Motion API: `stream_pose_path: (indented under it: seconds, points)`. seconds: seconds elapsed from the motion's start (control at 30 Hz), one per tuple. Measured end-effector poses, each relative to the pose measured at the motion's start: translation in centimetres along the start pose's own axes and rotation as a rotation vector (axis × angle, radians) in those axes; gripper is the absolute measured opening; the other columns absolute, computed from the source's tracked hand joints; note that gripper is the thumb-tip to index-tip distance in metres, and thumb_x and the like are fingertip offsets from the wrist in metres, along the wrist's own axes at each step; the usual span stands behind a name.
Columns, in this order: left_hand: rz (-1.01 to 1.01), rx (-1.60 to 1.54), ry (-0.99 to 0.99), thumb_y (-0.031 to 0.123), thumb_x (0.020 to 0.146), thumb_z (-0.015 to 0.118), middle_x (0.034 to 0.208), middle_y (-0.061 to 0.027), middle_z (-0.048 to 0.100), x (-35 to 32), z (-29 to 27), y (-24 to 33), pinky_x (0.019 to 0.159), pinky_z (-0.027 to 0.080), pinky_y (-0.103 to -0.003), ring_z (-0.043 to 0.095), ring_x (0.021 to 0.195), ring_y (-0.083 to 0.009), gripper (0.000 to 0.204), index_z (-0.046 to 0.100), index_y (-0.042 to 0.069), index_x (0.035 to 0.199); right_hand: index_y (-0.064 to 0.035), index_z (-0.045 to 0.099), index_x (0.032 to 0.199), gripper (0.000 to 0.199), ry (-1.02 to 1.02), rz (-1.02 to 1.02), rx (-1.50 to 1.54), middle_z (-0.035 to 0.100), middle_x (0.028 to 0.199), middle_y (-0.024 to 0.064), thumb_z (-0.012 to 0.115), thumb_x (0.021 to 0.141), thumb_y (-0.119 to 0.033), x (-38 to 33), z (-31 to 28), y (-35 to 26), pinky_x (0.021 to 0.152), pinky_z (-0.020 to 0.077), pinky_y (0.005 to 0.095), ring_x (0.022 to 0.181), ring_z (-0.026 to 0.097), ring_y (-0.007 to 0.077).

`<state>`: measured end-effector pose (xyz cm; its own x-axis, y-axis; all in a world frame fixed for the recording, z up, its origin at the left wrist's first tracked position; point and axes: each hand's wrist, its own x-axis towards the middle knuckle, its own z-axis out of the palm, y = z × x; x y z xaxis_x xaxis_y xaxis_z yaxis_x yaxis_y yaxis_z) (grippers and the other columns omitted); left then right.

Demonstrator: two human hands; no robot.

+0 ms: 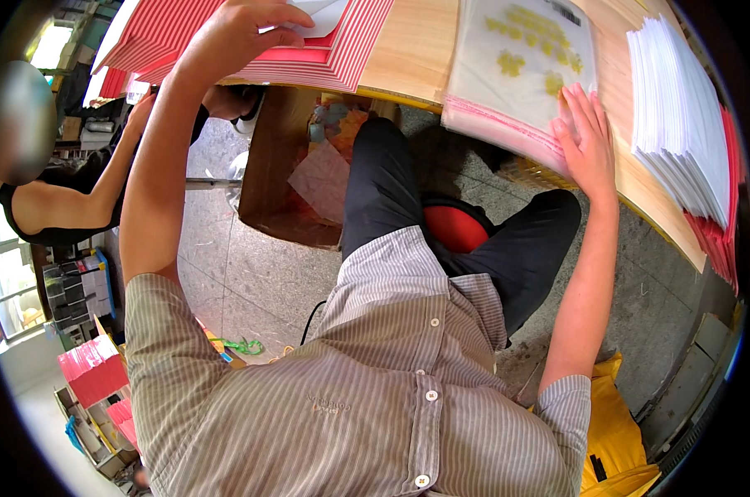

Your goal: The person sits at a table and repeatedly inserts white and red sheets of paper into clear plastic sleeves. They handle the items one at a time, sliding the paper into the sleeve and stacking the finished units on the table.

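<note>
At the upper left, my left hand (246,29) is over a thick stack of red-and-white edged booklets or cards (325,70). Its fingers are bent and apart, beside a white piece of paper (321,18) on top of the stack; part of the hand is cut off by the upper edge. My right hand (589,137) lies flat on the right side of a pile of clear plastic bags (508,91). Those bags carry yellow printing and have a pink strip along their near edge, which overhangs the table.
The wooden table (412,54) curves across the top. Tall stacks of white sheets (682,124) and red ones (715,244) stand at the right. Below the table is an open cardboard box (263,186) with paper scraps. Another person's arm (110,174) reaches in at left. A yellow bag (615,431) lies lower right.
</note>
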<state>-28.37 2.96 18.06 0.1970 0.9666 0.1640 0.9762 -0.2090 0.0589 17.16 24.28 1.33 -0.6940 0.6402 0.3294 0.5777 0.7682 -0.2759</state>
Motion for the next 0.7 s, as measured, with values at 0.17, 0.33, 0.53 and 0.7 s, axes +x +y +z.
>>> stream_pose_path:
  seconds: [0.17, 0.33, 0.53, 0.7]
  points:
    - [-0.116, -0.098, -0.001, 0.015, 0.09, 0.072, 0.101, -0.0073, 0.075, -0.2, 0.3, -0.1, 0.079, 0.056, -0.032, 0.071, 0.09, -0.0224, 0.022, 0.075, 0.011, 0.112, -0.0152, 0.053, 0.145, 0.051, 0.006, -0.002, -0.019, 0.044, 0.156, 0.0078, 0.056, 0.099, -0.037, 0.0, 0.1, 0.1, 0.121, 0.0215, 0.0461, 0.148, 0.031, 0.0345]
    - [0.026, -0.065, 0.022, 0.017, 0.089, 0.074, 0.102, -0.0072, 0.075, 0.1, -0.1, 0.1, 0.081, 0.056, -0.032, 0.071, 0.09, -0.0218, 0.024, 0.076, 0.012, 0.112, -0.0158, 0.053, 0.146, 0.052, 0.003, -0.002, -0.018, 0.045, 0.155, 0.0074, 0.056, 0.098, -0.037, -0.1, 0.1, 0.2, 0.122, 0.0213, 0.0461, 0.148, 0.031, 0.034]
    - [-0.031, -0.037, -0.004, 0.017, 0.088, 0.076, 0.104, -0.0086, 0.075, -0.1, -0.1, 0.0, 0.082, 0.057, -0.035, 0.072, 0.093, -0.0249, 0.026, 0.076, 0.014, 0.113, -0.0161, 0.052, 0.146, 0.053, -0.008, 0.016, -0.016, 0.042, 0.158, 0.0062, 0.057, 0.098, -0.037, 0.0, 0.0, -0.1, 0.122, 0.0206, 0.0461, 0.149, 0.029, 0.0336]
    - [-0.026, 0.021, -0.002, 0.019, 0.089, 0.075, 0.104, -0.0098, 0.075, 0.1, -0.2, 0.3, 0.082, 0.058, -0.035, 0.072, 0.094, -0.0259, 0.023, 0.077, 0.013, 0.111, -0.0139, 0.052, 0.146, 0.055, 0.049, -0.003, 0.035, 0.035, 0.161, 0.0071, 0.062, 0.096, -0.034, 0.1, -0.8, -0.9, 0.122, 0.0205, 0.0458, 0.151, 0.024, 0.0332]
